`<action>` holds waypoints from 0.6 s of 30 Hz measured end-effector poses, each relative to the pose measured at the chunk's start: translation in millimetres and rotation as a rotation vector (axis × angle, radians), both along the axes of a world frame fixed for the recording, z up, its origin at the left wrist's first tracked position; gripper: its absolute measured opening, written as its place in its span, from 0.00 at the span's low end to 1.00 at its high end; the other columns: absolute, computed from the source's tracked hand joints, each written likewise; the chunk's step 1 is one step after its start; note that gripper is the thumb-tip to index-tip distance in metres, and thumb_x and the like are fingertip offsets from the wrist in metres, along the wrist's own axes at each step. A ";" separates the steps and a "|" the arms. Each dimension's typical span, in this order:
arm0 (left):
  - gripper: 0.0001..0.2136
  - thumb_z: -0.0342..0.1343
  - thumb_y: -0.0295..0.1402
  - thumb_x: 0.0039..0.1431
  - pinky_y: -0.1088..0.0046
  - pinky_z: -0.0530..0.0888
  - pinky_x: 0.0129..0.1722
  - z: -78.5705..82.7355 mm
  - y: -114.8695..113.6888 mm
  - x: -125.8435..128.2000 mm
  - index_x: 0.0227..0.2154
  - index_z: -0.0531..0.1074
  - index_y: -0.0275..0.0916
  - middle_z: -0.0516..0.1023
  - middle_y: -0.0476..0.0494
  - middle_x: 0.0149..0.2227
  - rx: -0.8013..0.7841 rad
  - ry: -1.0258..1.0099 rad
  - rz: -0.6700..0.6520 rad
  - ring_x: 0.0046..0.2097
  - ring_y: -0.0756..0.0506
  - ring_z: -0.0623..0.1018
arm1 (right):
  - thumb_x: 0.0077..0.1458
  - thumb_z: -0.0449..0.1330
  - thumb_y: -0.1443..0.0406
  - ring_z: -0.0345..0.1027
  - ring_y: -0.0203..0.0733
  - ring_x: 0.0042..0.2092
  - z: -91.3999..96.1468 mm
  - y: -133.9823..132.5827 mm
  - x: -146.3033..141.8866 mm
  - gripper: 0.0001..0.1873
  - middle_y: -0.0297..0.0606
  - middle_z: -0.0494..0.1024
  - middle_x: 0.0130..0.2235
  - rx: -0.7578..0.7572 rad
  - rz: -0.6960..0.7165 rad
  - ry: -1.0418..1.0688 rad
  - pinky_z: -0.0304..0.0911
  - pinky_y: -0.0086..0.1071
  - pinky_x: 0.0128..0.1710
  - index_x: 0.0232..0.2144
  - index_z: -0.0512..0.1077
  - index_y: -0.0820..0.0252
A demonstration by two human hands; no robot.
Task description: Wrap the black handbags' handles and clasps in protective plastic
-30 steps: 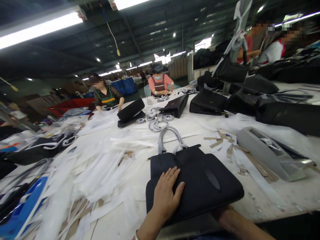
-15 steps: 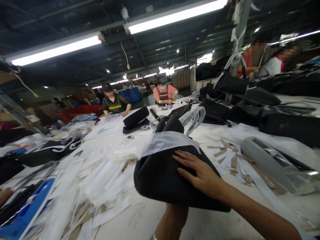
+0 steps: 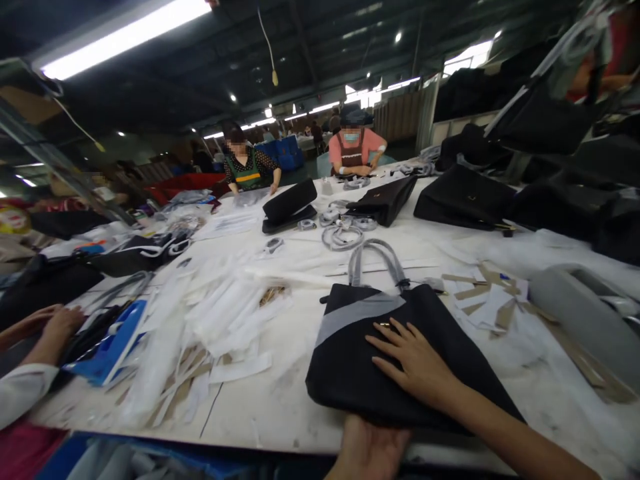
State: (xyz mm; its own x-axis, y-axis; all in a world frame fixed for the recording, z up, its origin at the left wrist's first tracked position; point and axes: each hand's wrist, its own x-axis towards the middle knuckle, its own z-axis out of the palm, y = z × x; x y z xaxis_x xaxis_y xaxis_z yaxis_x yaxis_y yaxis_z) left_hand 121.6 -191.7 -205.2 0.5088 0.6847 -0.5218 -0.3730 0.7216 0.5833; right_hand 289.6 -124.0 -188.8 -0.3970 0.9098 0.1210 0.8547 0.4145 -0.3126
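A black handbag lies tilted on the white worktable, its grey-wrapped handles pointing away from me. A strip of pale translucent wrapping crosses its upper front, near a small gold clasp. My right hand rests flat on the bag's front, fingers spread just below the clasp. Under the near bottom edge, my left hand is palm up and supports the bag; its fingertips are hidden beneath it.
White wrapping strips and card scraps lie left; more scraps and a grey tape dispenser lie right. Further black bags stand behind. A co-worker's hands are at left, beside a blue tray. Two people sit opposite.
The bag has come down and tipped back onto the table, its handles now standing clear beyond it. My right hand stays on its front, my left below. The view has swung right and down.
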 end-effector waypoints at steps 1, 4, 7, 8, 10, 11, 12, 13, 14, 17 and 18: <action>0.23 0.57 0.51 0.56 0.59 0.68 0.58 1.9 -9.5 -15.1 0.42 0.77 0.35 0.79 0.36 0.50 -0.062 -0.014 -0.047 0.53 0.38 0.77 | 0.64 0.51 0.49 0.53 0.60 0.66 -5.6 -1.5 -0.7 0.24 0.35 0.63 0.65 0.049 0.009 -0.010 0.51 0.61 0.61 0.61 0.65 0.40; 0.23 0.63 0.51 0.50 0.63 0.76 0.43 25.3 -27.9 -62.2 0.35 0.78 0.32 0.82 0.34 0.36 0.070 0.206 -0.261 0.38 0.39 0.82 | 0.64 0.52 0.52 0.55 0.59 0.65 -17.2 -6.0 -4.8 0.25 0.38 0.64 0.64 0.168 0.024 -0.037 0.53 0.59 0.60 0.62 0.64 0.43; 0.19 0.53 0.49 0.62 0.67 0.77 0.32 59.6 -16.4 -90.0 0.37 0.76 0.35 0.82 0.39 0.31 0.526 0.788 -0.100 0.31 0.42 0.81 | 0.65 0.52 0.54 0.55 0.60 0.65 -21.4 -8.2 -8.2 0.25 0.41 0.65 0.64 0.227 0.016 -0.051 0.54 0.58 0.60 0.62 0.64 0.47; 0.16 0.53 0.45 0.63 0.65 0.78 0.38 66.8 -6.6 -92.4 0.41 0.76 0.38 0.82 0.39 0.37 0.725 1.018 0.025 0.38 0.41 0.82 | 0.65 0.52 0.54 0.55 0.61 0.65 -21.9 -8.3 -8.7 0.24 0.42 0.65 0.64 0.237 0.015 -0.053 0.54 0.57 0.59 0.62 0.64 0.48; 0.16 0.53 0.37 0.63 0.58 0.72 0.56 68.7 16.7 -88.5 0.53 0.72 0.42 0.76 0.38 0.54 1.076 1.393 0.180 0.57 0.38 0.74 | 0.65 0.52 0.54 0.55 0.61 0.64 -22.8 -8.1 -8.8 0.25 0.42 0.65 0.64 0.253 0.020 -0.055 0.54 0.56 0.59 0.61 0.65 0.49; 0.20 0.53 0.33 0.63 0.54 0.66 0.61 64.0 28.3 -83.6 0.58 0.67 0.42 0.69 0.38 0.61 1.192 1.526 0.174 0.64 0.36 0.67 | 0.65 0.52 0.54 0.55 0.61 0.64 -23.1 -8.0 -8.5 0.25 0.43 0.65 0.63 0.260 0.025 -0.055 0.54 0.56 0.59 0.61 0.65 0.49; 0.24 0.53 0.31 0.62 0.52 0.63 0.64 56.5 38.9 -77.9 0.61 0.63 0.40 0.64 0.37 0.65 1.260 1.621 0.142 0.67 0.36 0.61 | 0.65 0.53 0.54 0.55 0.61 0.64 -23.4 -8.0 -8.2 0.25 0.43 0.66 0.63 0.266 0.028 -0.055 0.54 0.56 0.59 0.61 0.65 0.50; 0.26 0.53 0.29 0.62 0.51 0.61 0.65 47.6 48.1 -72.1 0.63 0.60 0.38 0.61 0.35 0.66 1.289 1.687 0.100 0.68 0.35 0.58 | 0.65 0.53 0.54 0.55 0.60 0.64 -23.6 -8.2 -7.9 0.24 0.43 0.66 0.63 0.271 0.029 -0.053 0.55 0.55 0.59 0.61 0.65 0.50; 0.27 0.52 0.28 0.61 0.50 0.62 0.65 38.6 55.7 -67.1 0.64 0.59 0.35 0.61 0.33 0.66 1.291 1.728 0.069 0.68 0.35 0.58 | 0.65 0.53 0.54 0.56 0.60 0.64 -23.6 -8.4 -7.8 0.24 0.43 0.66 0.63 0.273 0.026 -0.051 0.55 0.55 0.59 0.61 0.66 0.50; 0.26 0.50 0.23 0.59 0.52 0.66 0.63 21.1 69.4 -59.9 0.62 0.61 0.33 0.67 0.33 0.62 1.243 1.755 0.058 0.65 0.36 0.64 | 0.65 0.52 0.55 0.56 0.60 0.64 -21.9 -9.6 -8.1 0.23 0.43 0.68 0.62 0.269 0.012 -0.040 0.55 0.54 0.59 0.60 0.67 0.50; 0.26 0.49 0.20 0.58 0.53 0.67 0.62 20.0 71.2 -60.1 0.61 0.63 0.34 0.68 0.35 0.62 1.230 1.742 0.071 0.65 0.37 0.65 | 0.65 0.52 0.55 0.56 0.59 0.64 -20.9 -9.9 -8.5 0.23 0.43 0.68 0.61 0.265 0.007 -0.033 0.55 0.54 0.59 0.60 0.67 0.50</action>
